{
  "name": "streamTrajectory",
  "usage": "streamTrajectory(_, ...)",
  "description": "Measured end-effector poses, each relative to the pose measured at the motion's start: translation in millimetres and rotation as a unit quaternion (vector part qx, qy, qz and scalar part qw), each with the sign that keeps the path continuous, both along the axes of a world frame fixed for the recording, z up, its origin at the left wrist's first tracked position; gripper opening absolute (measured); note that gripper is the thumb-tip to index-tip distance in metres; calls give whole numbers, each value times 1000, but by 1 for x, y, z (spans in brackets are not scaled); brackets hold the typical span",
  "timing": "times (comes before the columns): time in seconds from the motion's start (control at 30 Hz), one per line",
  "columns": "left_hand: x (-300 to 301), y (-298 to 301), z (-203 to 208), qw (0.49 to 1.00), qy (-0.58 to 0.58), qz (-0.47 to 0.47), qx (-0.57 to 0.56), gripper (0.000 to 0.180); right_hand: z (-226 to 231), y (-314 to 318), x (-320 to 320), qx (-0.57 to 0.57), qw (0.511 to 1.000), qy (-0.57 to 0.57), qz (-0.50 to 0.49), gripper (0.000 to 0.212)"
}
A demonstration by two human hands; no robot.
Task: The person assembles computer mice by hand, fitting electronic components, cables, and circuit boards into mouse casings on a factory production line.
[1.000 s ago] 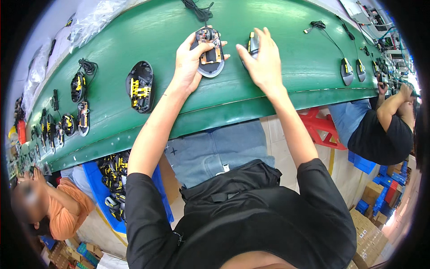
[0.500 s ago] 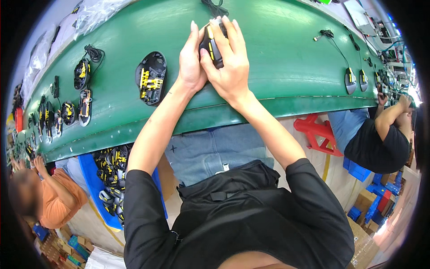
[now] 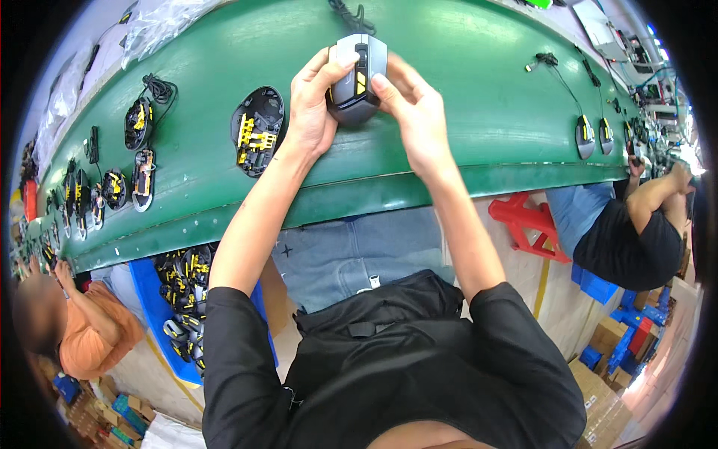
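Between my two hands is a computer mouse (image 3: 351, 108), dark grey and black with yellow accents by its scroll wheel. Its top faces up, and a bundled black cable (image 3: 353, 19) runs off its far end. My left hand (image 3: 314, 105) grips its left side, thumb laid over the top. On the other side, my right hand (image 3: 411, 105) holds the right edge with the thumb on the upper face; its other fingers are partly hidden and a little blurred. Left of my hands, an opened mouse shell (image 3: 258, 131) with yellow parts inside lies on the green bench (image 3: 479, 97).
Several part-built mice (image 3: 138, 123) lie along the bench's left. Two finished-looking mice (image 3: 585, 137) with cables are at the right. A blue bin (image 3: 172, 352) of mouse parts stands below the bench, left of me. A red stool (image 3: 523, 224) and co-workers are at both sides.
The mouse has turned from its side to top up. My right hand has moved off its top to the right edge, and my left thumb has come over the top.
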State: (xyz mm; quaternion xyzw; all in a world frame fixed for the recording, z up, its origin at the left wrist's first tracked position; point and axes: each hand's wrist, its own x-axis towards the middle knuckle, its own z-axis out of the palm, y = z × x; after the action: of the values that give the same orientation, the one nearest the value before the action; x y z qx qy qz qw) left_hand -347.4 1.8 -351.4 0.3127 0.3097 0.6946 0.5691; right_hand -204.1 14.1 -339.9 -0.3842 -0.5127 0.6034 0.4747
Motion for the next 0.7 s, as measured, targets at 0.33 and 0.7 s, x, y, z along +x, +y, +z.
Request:
streamTrajectory(0.33, -18, 2, -2, 986, 101, -65, 118, 24, 4, 5, 25, 378, 908, -172, -52, 39)
streamTrajectory(0.7, -1, -2, -7, 989, -98, -109, -5, 17, 8, 8, -4, 340, 856, -306, -240, 36)
